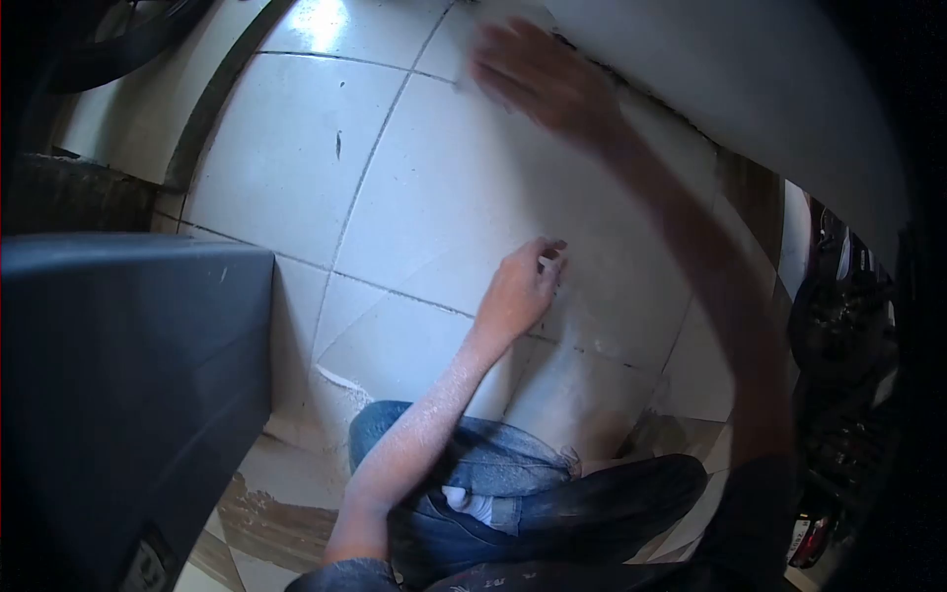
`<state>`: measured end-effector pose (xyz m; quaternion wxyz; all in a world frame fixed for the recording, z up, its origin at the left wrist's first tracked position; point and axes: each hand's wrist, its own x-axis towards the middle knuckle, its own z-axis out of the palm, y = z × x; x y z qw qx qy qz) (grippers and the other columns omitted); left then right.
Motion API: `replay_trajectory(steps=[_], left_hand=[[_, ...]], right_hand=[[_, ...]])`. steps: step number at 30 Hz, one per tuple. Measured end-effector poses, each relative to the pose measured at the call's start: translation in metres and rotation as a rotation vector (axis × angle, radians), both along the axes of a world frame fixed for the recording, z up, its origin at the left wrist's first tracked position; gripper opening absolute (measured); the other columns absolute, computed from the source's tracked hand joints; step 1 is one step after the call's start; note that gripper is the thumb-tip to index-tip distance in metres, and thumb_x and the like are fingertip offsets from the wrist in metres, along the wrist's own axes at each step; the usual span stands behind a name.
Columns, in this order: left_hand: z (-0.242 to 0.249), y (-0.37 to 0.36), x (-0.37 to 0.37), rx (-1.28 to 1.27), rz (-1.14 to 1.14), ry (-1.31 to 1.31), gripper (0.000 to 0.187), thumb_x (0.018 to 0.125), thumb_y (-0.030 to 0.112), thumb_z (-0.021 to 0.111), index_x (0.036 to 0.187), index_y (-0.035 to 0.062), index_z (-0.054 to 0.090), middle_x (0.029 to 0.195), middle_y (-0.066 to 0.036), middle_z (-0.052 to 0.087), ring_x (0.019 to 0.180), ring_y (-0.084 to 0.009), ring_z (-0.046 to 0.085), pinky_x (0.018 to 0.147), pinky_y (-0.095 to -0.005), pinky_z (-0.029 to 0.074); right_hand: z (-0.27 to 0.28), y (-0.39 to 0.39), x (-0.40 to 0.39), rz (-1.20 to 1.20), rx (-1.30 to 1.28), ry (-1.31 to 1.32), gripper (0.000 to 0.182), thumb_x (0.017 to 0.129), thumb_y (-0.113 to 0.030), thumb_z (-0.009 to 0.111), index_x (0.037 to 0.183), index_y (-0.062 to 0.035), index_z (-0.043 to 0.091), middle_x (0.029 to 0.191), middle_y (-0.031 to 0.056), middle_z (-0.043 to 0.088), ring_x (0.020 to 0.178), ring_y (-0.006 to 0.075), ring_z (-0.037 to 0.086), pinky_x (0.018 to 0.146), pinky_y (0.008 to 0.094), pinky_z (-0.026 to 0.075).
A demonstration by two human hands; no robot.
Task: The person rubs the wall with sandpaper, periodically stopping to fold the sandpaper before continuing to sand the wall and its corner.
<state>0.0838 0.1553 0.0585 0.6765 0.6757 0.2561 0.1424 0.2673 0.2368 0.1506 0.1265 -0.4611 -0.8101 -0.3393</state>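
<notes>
My left hand (520, 289) is low over the white floor tiles (434, 178), in front of my knees. Its fingers are loosely curled, with a gap between thumb and forefinger. A small pale patch shows in that gap; whether it is floor or a scrap of something, I cannot make out. Farther forward, my right hand (543, 79) is stretched out beside a smooth pale grey surface (730, 69). Motion blurs it, but the fingers look straight and nothing shows in them. White dust covers my left forearm (424, 429).
A dark box-like piece (138, 375) stands close on the left. Behind it are a ledge (128, 128) and part of a wheel (128, 44). My crossed legs in jeans (592, 503) fill the near floor. Dark vehicle parts (848, 355) stand at the right.
</notes>
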Motion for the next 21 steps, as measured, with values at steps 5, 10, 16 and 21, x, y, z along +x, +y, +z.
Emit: replay_trajectory(steps=[5, 10, 16, 21], left_hand=[[-0.013, -0.001, 0.005, 0.063, -0.021, 0.006, 0.027, 0.087, 0.015, 0.056, 0.110, -0.0006, 0.059, 0.096, -0.019, 0.065, 0.079, -0.0301, 0.064, 0.074, -0.0362, 0.050], [-0.003, 0.004, 0.007, -0.006, -0.029, -0.033, 0.027, 0.088, 0.014, 0.054, 0.109, -0.0013, 0.059, 0.096, -0.020, 0.064, 0.083, -0.0331, 0.063, 0.076, -0.0395, 0.049], [0.005, 0.006, 0.006, -0.067, -0.067, -0.006, 0.027, 0.087, 0.009, 0.051, 0.110, -0.0026, 0.058, 0.100, -0.021, 0.063, 0.087, -0.0355, 0.063, 0.079, -0.0403, 0.048], [-0.002, 0.007, 0.007, -0.050, -0.067, -0.005, 0.028, 0.087, 0.009, 0.051, 0.111, -0.0023, 0.058, 0.101, -0.021, 0.063, 0.087, -0.0354, 0.063, 0.078, -0.0405, 0.049]], right_hand=[[0.011, 0.131, 0.071, 0.052, 0.154, -0.565, 0.035, 0.084, -0.008, 0.058, 0.117, 0.0064, 0.056, 0.123, 0.0192, 0.056, 0.123, 0.0286, 0.047, 0.113, 0.0373, 0.030], [0.005, 0.129, 0.046, -0.619, -0.230, -1.136, 0.034, 0.088, -0.007, 0.053, 0.119, 0.0064, 0.054, 0.129, 0.0176, 0.052, 0.127, 0.0268, 0.042, 0.114, 0.0358, 0.028], [-0.020, 0.138, 0.058, -0.473, -0.057, -0.643, 0.035, 0.091, -0.011, 0.050, 0.121, 0.0073, 0.053, 0.135, 0.0162, 0.046, 0.131, 0.0262, 0.038, 0.115, 0.0340, 0.025], [-0.021, 0.146, 0.055, -0.628, -0.241, -0.665, 0.038, 0.091, -0.009, 0.049, 0.126, 0.0053, 0.048, 0.139, 0.0149, 0.042, 0.133, 0.0251, 0.034, 0.115, 0.0341, 0.023]])
